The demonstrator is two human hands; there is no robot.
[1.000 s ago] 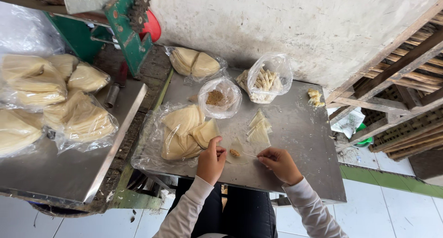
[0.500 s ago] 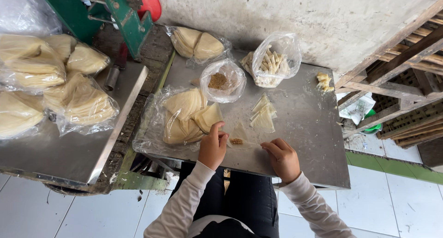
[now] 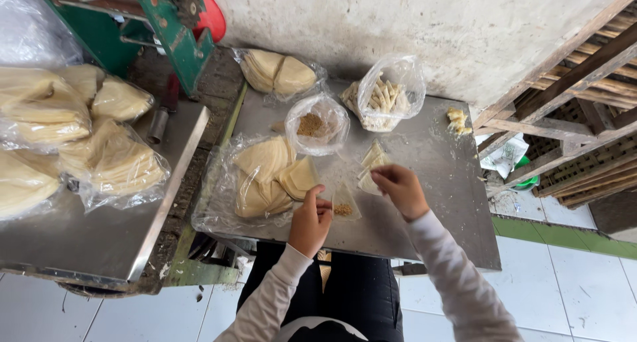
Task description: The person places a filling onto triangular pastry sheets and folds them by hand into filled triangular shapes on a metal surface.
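Near the frame's centre, the left hand point(image 3: 309, 220) pinches a filled wrapper point(image 3: 344, 204); its crumbly filling could spill if tilted. Right hand point(image 3: 400, 189) fingers nip another thin wrapper point(image 3: 369, 181), which might tear.

a pale triangular wrapper point(image 3: 345, 201) lies flat on the steel table, 1 brown filling dab on it.

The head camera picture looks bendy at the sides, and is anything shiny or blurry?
Head view: soft, even daylight with weak shadows; straight edges bow towards the corners, like the wooden slats; the metal table shows dull sheen, the plastic bags glint; left hand and right hand look sharp.
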